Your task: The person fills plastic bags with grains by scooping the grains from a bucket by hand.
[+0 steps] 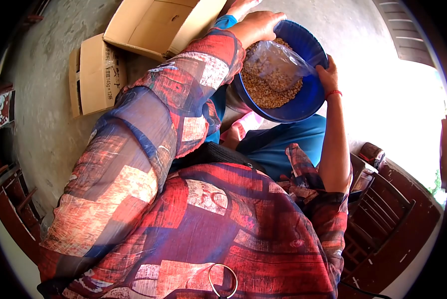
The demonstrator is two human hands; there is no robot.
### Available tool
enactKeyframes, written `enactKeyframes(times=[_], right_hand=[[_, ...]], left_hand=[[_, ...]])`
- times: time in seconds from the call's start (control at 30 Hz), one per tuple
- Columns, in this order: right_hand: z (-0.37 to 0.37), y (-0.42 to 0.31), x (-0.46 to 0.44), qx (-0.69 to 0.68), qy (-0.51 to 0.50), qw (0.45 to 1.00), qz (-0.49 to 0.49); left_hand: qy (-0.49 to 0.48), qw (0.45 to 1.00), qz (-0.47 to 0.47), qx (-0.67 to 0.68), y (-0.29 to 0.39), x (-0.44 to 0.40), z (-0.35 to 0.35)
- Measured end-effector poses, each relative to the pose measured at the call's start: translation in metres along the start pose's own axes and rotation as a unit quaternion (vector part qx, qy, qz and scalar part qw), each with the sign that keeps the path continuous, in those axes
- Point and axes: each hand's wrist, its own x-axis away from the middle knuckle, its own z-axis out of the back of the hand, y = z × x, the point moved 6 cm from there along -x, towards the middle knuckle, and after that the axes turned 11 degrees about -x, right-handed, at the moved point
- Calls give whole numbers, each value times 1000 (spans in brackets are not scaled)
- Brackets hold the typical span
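A blue bucket (pixel 311 102), tilted so its inside faces me, is held in front of my legs. Many small tan-brown pieces (pixel 271 97) like kernels or nuts cover its bottom; their exact kind is unclear. On top of them lies a clear plastic bag (pixel 278 65), with some of the pieces seen through it. My left hand (pixel 263 25) is closed over the far left rim, its fingertips partly hidden. At the right rim, my right hand (pixel 328 77) grips the wall, thumb toward the inside and the other fingers hidden behind it.
An open cardboard box (pixel 148 27) stands left of the bucket, beside a smaller carton (pixel 96 74) with printed lettering. A dark wooden chair (pixel 380 209) is close on my right. Concrete floor (pixel 49 94) stretches out at left. A pink slipper (pixel 248 122) shows below the bucket.
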Motion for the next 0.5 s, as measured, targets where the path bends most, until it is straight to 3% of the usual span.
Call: enactKeyframes(times=[0.5], right_hand=[[0,2,0,-4,6,1000,-10]], left_hand=[[-14,1000,7,-2,1,0,1]])
